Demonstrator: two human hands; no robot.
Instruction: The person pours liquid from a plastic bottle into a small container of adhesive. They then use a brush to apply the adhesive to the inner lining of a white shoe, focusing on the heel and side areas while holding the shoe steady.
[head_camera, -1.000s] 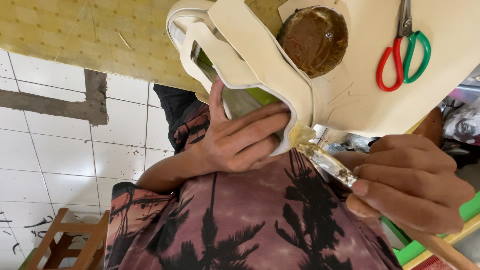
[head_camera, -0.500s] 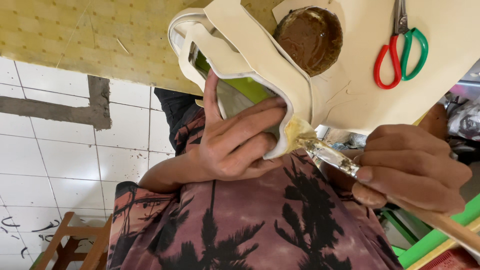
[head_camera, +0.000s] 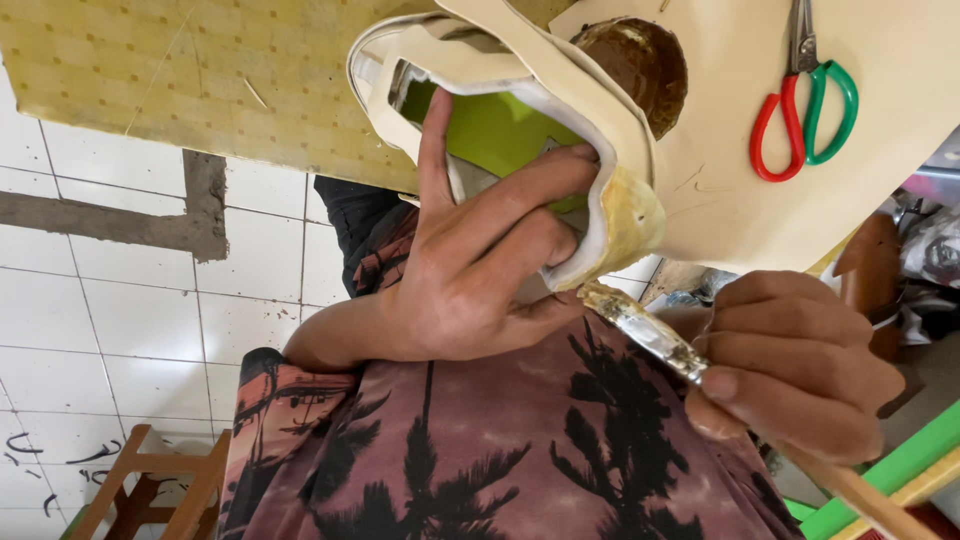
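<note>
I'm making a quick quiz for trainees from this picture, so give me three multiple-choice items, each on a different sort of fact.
1. Where do the red-and-green-handled scissors lie?
A. on the tiled floor
B. on the cream flat sheet
C. on the wooden stool

2. How many colours do the scissors' handle loops show?
A. one
B. two
C. three

3. How does the left hand meet the cream curved leather-like piece?
A. it hovers clear of it
B. it lies flat on top
C. its fingers curl around the edge

Answers: 1 B, as the sheet shows all around the scissors. 2 B, one loop is red and one green. 3 C, the fingers wrap the rim while the right hand holds a metal-ferruled wooden brush close by.
</note>
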